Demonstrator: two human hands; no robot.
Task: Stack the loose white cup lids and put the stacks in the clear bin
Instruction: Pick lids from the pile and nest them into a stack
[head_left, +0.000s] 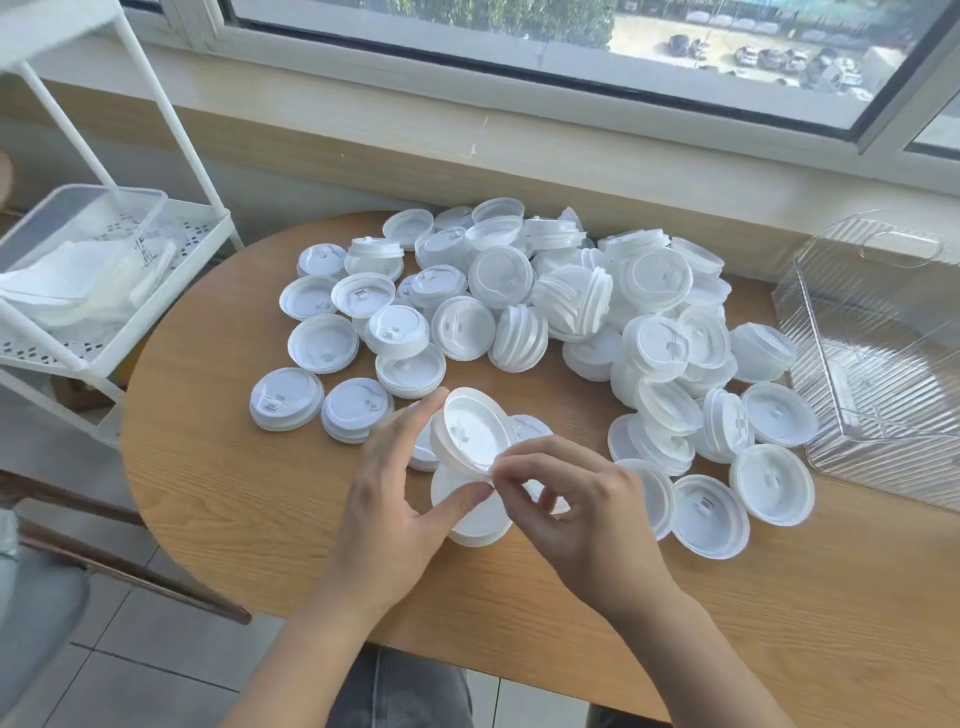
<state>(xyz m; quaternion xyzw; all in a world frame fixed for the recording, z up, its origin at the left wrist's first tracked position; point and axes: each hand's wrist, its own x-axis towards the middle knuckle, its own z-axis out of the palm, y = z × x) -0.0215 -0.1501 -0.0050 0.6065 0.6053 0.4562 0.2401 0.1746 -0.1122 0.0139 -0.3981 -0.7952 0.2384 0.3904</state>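
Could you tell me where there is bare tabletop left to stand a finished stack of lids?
Bare table lies left of the left hand, below the left-most lids. A wider bare strip runs along the near edge, right of the right hand, under the clear bin. The middle is crowded with the lid pile, up to the bin.

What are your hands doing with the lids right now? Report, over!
Left hand and right hand both hold one tilted lid. Loose lids cover the table. Clear bin empty. Nothing blocking.
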